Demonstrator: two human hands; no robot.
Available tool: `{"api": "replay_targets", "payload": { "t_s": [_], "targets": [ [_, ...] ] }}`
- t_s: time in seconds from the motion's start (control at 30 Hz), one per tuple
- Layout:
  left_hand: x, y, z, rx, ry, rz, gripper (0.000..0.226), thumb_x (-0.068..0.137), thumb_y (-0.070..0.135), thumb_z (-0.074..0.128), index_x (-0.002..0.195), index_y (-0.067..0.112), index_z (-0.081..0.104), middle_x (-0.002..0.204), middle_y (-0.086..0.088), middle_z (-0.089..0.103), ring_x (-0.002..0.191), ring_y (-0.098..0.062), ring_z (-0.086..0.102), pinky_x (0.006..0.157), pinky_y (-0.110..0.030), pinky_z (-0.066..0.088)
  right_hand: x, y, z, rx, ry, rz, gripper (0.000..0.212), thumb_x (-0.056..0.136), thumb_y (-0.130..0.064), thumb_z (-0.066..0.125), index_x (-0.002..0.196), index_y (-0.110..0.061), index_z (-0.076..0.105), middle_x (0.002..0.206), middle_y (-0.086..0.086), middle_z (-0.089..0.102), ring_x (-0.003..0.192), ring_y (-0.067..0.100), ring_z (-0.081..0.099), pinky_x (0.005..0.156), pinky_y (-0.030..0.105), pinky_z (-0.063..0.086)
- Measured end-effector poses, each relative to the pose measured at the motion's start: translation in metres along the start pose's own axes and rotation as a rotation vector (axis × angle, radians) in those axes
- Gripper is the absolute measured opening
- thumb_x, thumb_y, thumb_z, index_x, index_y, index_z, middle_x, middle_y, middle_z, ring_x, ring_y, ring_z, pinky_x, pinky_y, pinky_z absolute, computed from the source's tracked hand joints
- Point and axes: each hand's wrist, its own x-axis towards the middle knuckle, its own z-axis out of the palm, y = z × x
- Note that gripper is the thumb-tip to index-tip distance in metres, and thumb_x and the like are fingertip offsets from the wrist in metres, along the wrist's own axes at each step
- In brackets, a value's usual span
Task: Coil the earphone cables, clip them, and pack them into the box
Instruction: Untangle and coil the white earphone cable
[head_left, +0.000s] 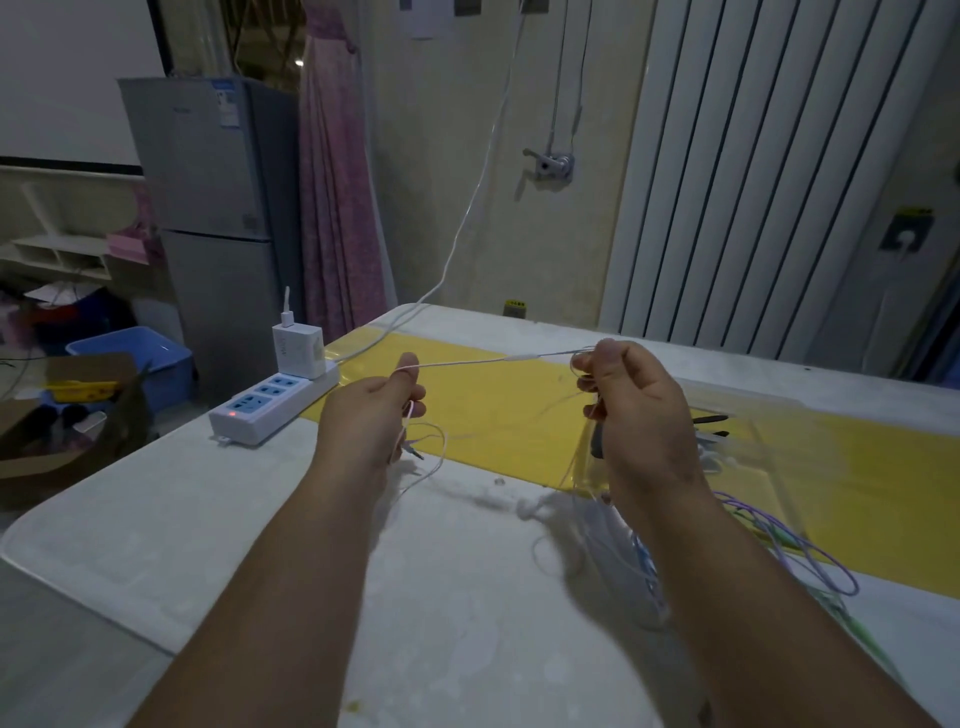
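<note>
- My left hand (371, 410) is closed in a loose fist above the counter (260, 519), its fingers pinching a thin white earphone cable (467, 362) against the thumb.
- My right hand (631, 410) is raised at about the same height, well apart from the left, fingers curled shut around the other part of the same cable.
- The cable runs nearly straight between my two hands, with a small inline control (521, 357) on it close to the right hand.
- Below my left hand, slack cable hangs in a loose loop, and the audio plug (414, 450) dangles there just under the fist.
- More fine strands hang down from my right hand; they are blurred and I cannot tell how many.
- Behind and to the right of my right hand sits a clear plastic box (753, 447) on the counter, with dark items inside that I cannot make out.
- Near the box, beside my right forearm, lie tangled earphone cables in purple (810, 551), blue (644, 566) and green (857, 629).
- A yellow strip (493, 400) crosses the pale counter under both hands.
- At the counter's left edge lies a white power strip (272, 402) with a red light, and a white charger (297, 351) plugged into it.
- Beyond the counter stands a grey fridge (218, 208).
</note>
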Motion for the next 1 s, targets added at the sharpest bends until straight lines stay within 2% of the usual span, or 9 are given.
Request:
{"api": "replay_targets", "payload": {
  "t_s": [0.13, 0.2, 0.3, 0.37, 0.47, 0.63, 0.8, 0.9, 1.0],
  "targets": [
    [-0.005, 0.003, -0.001, 0.086, 0.027, 0.067, 0.025, 0.090, 0.037, 0.064, 0.084, 0.014, 0.072, 0.085, 0.000, 0.071, 0.074, -0.014, 0.056, 0.067, -0.030, 0.045, -0.001, -0.004, 0.001, 0.087, 0.023, -0.054, 0.025, 0.103, -0.027, 0.040, 0.085, -0.016, 0.053, 0.050, -0.005, 0.054, 0.059, 0.012, 0.060, 0.069, 0.033, 0.051],
    [-0.004, 0.006, -0.003, -0.028, -0.072, 0.021, 0.010, 0.093, 0.017, 0.061, 0.092, 0.013, 0.070, 0.092, -0.003, 0.072, 0.072, -0.013, 0.058, 0.066, -0.027, 0.049, -0.001, -0.002, 0.003, 0.098, -0.014, -0.033, 0.025, 0.103, -0.027, 0.040, 0.084, -0.014, 0.051, 0.046, -0.007, 0.046, 0.051, 0.013, 0.052, 0.060, 0.033, 0.046],
    [-0.003, 0.008, -0.003, -0.163, -0.252, -0.046, 0.015, 0.096, 0.001, 0.051, 0.096, 0.007, 0.065, 0.092, -0.012, 0.071, 0.068, -0.014, 0.059, 0.059, -0.023, 0.054, -0.001, 0.004, 0.005, 0.139, -0.037, 0.013, 0.028, 0.104, -0.025, 0.041, 0.082, -0.013, 0.052, 0.050, -0.010, 0.045, 0.053, 0.012, 0.048, 0.061, 0.031, 0.042],
    [0.000, 0.006, -0.001, -0.091, -0.236, 0.007, 0.012, 0.096, 0.001, 0.050, 0.092, 0.007, 0.059, 0.089, -0.014, 0.072, 0.063, -0.018, 0.054, 0.057, -0.027, 0.053, 0.000, 0.003, 0.005, 0.195, -0.026, 0.016, 0.026, 0.104, -0.022, 0.040, 0.083, -0.012, 0.053, 0.055, -0.008, 0.054, 0.060, 0.012, 0.058, 0.065, 0.030, 0.049],
    [0.007, 0.004, -0.005, 0.109, -0.116, 0.123, 0.009, 0.095, 0.015, 0.053, 0.090, 0.011, 0.059, 0.075, -0.005, 0.073, 0.059, -0.019, 0.048, 0.056, -0.030, 0.042, 0.001, -0.001, 0.004, 0.302, -0.024, 0.010, 0.024, 0.104, -0.020, 0.038, 0.090, -0.011, 0.056, 0.080, 0.001, 0.071, 0.086, 0.016, 0.071, 0.075, 0.026, 0.056],
    [0.002, 0.004, -0.014, 0.268, 0.031, 0.158, 0.037, 0.092, 0.045, 0.058, 0.079, 0.012, 0.069, 0.072, -0.004, 0.067, 0.068, -0.018, 0.057, 0.065, -0.032, 0.044, 0.003, -0.007, 0.003, 0.444, 0.004, -0.007, 0.021, 0.102, -0.019, 0.039, 0.093, -0.010, 0.057, 0.099, 0.006, 0.072, 0.100, 0.018, 0.070, 0.085, 0.029, 0.056],
    [0.003, 0.007, -0.014, -0.041, -0.130, 0.009, 0.014, 0.094, 0.019, 0.061, 0.094, 0.011, 0.073, 0.079, -0.007, 0.059, 0.071, -0.017, 0.053, 0.074, -0.031, 0.053, 0.002, -0.005, 0.002, 0.389, -0.034, 0.027, 0.022, 0.102, -0.021, 0.040, 0.094, -0.009, 0.057, 0.096, 0.003, 0.074, 0.094, 0.018, 0.071, 0.081, 0.029, 0.057],
    [0.005, 0.007, -0.015, -0.196, -0.214, -0.028, 0.014, 0.095, 0.008, 0.056, 0.097, 0.004, 0.069, 0.075, -0.009, 0.057, 0.067, -0.015, 0.055, 0.060, -0.021, 0.056, 0.002, -0.001, 0.003, 0.328, -0.038, 0.049, 0.022, 0.102, -0.022, 0.041, 0.093, -0.012, 0.058, 0.095, 0.000, 0.075, 0.090, 0.016, 0.072, 0.077, 0.026, 0.057],
    [0.003, 0.008, -0.013, -0.191, -0.266, 0.008, 0.018, 0.099, 0.011, 0.051, 0.099, 0.009, 0.068, 0.070, -0.006, 0.059, 0.061, -0.015, 0.052, 0.055, -0.023, 0.048, 0.002, 0.002, 0.002, 0.315, -0.043, 0.058, 0.021, 0.103, -0.022, 0.042, 0.091, -0.013, 0.057, 0.090, -0.002, 0.075, 0.084, 0.014, 0.072, 0.071, 0.024, 0.056]
  ]
}}
